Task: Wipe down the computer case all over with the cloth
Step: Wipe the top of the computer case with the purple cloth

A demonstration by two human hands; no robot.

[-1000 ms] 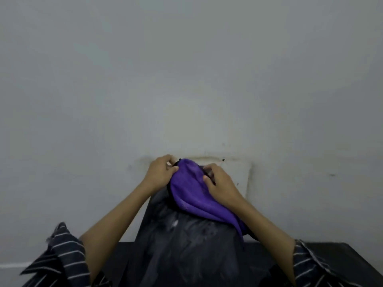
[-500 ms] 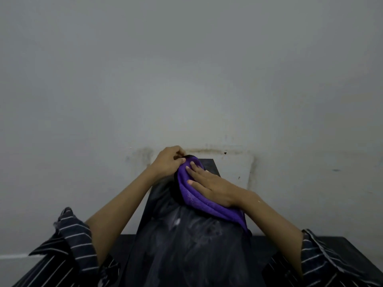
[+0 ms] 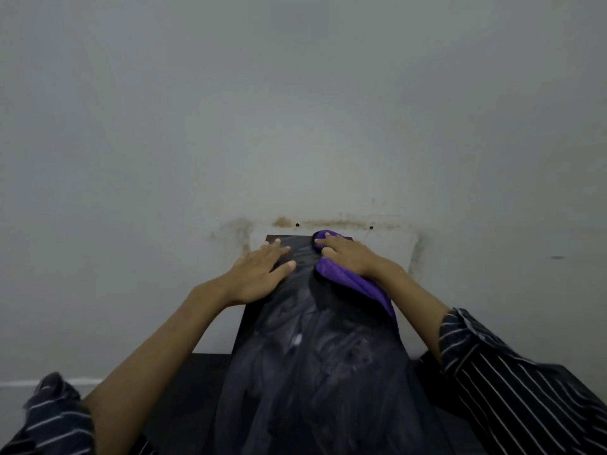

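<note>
Left hand [image 3: 259, 274] flat on computer case [image 3: 312, 356], right hand's [image 3: 349, 259] straight fingers [image 3: 328, 242] pressing cloth [image 3: 358, 285], which a harder push could send over the far edge.

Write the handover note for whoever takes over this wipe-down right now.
Left hand: flat, fingers straight, resting on top of the black box-shaped computer case, near its left edge.
Right hand: fingers straight, pressing the purple microfibre cloth onto the top's far right corner.
The case stands on a dark table.
Done: the top panel shows wipe streaks.
Left: finish the top, then do the sides, which are barely in view.
</note>
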